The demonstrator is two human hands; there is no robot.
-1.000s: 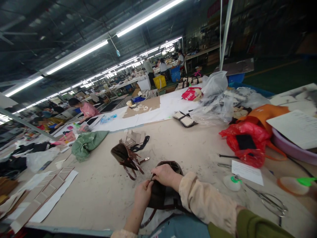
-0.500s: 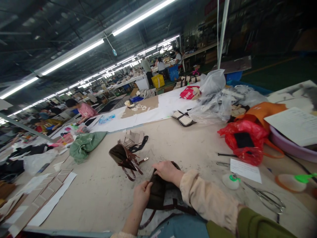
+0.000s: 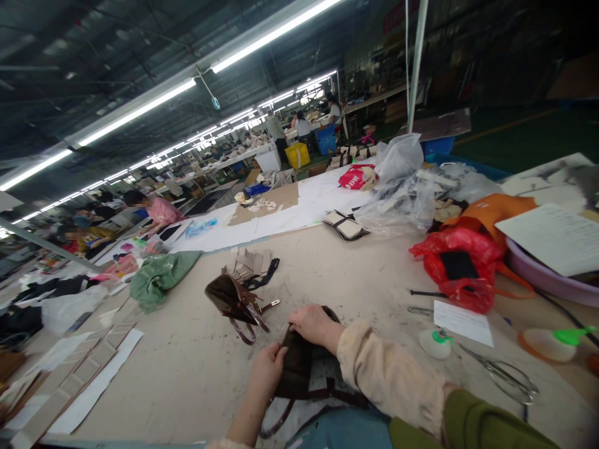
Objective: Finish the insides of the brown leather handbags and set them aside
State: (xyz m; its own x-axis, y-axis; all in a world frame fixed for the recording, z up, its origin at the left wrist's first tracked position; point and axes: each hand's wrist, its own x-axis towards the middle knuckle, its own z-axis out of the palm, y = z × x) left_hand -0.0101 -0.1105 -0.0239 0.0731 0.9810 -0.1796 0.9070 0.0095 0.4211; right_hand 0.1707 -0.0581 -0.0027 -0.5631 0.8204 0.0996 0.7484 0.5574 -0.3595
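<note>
Left hand (image 3: 267, 369) pinches edge of dark bag (image 3: 296, 368); right hand (image 3: 312, 324) grips same edge farther along. Second bag (image 3: 226, 295) lies near, beyond left hand, on tabletop (image 3: 182, 362).

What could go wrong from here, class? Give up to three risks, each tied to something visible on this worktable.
1. The left hand and right hand both hold the dark brown bag by its edge; uneven pulling might crease it.
2. A second brown bag lies just beyond the hands, straps trailing toward them, so it could be snagged or knocked.
3. The scissors lie uncovered beyond the right sleeve; a wide sweep of that arm might catch them.
</note>
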